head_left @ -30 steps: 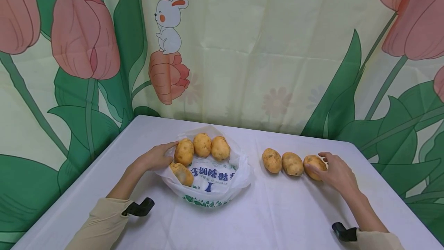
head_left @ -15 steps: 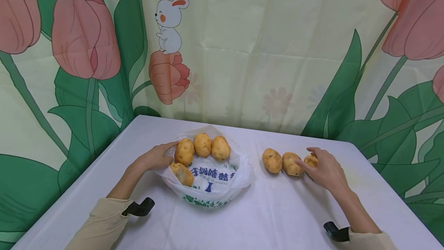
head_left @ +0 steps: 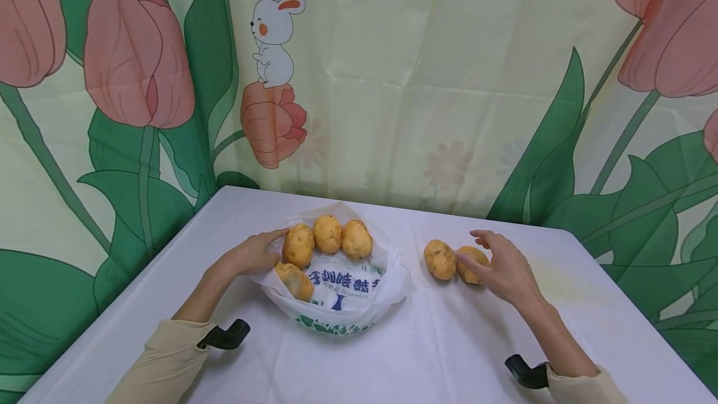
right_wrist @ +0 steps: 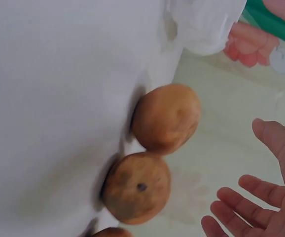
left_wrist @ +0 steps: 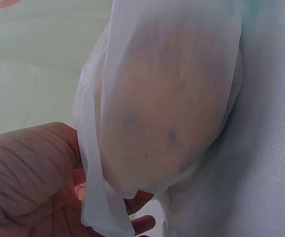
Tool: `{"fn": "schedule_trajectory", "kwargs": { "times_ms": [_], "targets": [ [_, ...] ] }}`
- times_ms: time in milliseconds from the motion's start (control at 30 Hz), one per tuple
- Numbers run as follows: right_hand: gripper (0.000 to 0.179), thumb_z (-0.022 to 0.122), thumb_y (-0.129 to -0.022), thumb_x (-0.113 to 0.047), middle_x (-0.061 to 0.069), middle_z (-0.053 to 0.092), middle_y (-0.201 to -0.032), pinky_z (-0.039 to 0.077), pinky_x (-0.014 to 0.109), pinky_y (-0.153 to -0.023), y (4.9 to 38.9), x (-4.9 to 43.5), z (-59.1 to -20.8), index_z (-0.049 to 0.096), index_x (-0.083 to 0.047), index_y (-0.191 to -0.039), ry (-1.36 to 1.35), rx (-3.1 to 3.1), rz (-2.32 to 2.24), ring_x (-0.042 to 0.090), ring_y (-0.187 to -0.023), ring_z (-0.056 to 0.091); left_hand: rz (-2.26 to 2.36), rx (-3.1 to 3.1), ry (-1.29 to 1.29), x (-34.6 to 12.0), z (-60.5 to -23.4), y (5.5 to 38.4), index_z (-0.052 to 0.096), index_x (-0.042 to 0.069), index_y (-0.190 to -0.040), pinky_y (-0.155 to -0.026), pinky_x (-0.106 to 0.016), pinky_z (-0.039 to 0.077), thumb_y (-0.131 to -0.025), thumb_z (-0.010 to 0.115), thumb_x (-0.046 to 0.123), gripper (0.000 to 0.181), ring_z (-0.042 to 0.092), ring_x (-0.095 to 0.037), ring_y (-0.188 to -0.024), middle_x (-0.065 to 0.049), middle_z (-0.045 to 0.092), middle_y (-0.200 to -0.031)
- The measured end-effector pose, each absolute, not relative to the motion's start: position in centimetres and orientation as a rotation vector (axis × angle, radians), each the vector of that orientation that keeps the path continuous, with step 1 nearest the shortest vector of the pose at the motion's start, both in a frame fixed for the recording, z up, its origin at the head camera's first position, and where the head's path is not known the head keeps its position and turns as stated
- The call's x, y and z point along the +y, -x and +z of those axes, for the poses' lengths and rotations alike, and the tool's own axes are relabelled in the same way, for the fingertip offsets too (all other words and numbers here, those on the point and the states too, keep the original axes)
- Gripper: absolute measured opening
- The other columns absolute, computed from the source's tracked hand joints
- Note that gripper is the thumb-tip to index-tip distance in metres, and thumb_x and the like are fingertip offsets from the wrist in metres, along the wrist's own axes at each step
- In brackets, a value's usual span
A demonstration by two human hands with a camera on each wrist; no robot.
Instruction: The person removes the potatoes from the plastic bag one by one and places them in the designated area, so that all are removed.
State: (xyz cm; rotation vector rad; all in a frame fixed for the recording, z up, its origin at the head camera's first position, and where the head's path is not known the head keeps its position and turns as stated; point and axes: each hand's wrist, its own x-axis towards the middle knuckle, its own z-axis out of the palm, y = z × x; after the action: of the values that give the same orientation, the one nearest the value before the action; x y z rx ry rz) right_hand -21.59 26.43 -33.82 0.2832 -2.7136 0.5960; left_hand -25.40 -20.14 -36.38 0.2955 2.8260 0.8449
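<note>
A translucent white plastic bag (head_left: pixel 394 284) with blue and green print stands on the table, its mouth spread wide. Several potatoes (head_left: pixel 328 234) lie inside along its back and left. My left hand (head_left: pixel 253 255) holds the bag's left rim; in the left wrist view the bag's edge (left_wrist: pixel 94 187) runs between thumb and fingers, and a potato shows through the plastic. Right of the bag, my right hand (head_left: pixel 506 272) hovers with fingers spread by a loose potato (head_left: pixel 471 262), holding nothing. Another potato (head_left: pixel 440 260) lies beside that one. A third (right_wrist: pixel 114 232) peeks into the right wrist view, hidden behind the hand from above.
A white cloth covers the table (head_left: pixel 359 363). Behind it hangs a curtain (head_left: pixel 387 117) printed with tulips and a rabbit. Black wrist mounts (head_left: pixel 227 335) stick out from both sleeves.
My right hand has moved left, from the rightmost loose potato past it to the middle one, fingers still spread. The left hand, bag and potatoes have not moved.
</note>
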Motion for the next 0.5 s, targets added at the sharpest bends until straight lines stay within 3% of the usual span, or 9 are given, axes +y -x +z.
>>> {"fn": "schedule_trajectory", "kwargs": {
  "times_ms": [167,500],
  "targets": [
    [0.060,0.075,-0.093,-0.035,0.025,0.066,-0.124,0.049,0.060,-0.092,21.1,25.1,-33.5,0.057,0.001,-0.137,-0.338,-2.680,0.654,0.043,-0.116,0.059,0.849,2.822,-0.287,-20.1,-36.6,25.4,0.036,0.001,-0.157,-0.106,-0.062,0.042,-0.095,0.055,0.011,0.066,0.050,-0.044,-0.127,-0.033,0.040,-0.155],
    [0.058,0.077,-0.091,-0.033,0.021,0.068,-0.124,0.054,0.055,-0.089,20.6,22.1,-32.9,0.059,-0.002,-0.137,-0.426,-2.662,0.686,0.037,-0.112,0.063,0.847,2.820,-0.277,-20.1,-36.6,25.4,0.035,0.002,-0.157,-0.105,-0.062,0.044,-0.096,0.056,0.011,0.066,0.051,-0.044,-0.126,-0.032,0.039,-0.155]
  ]
}}
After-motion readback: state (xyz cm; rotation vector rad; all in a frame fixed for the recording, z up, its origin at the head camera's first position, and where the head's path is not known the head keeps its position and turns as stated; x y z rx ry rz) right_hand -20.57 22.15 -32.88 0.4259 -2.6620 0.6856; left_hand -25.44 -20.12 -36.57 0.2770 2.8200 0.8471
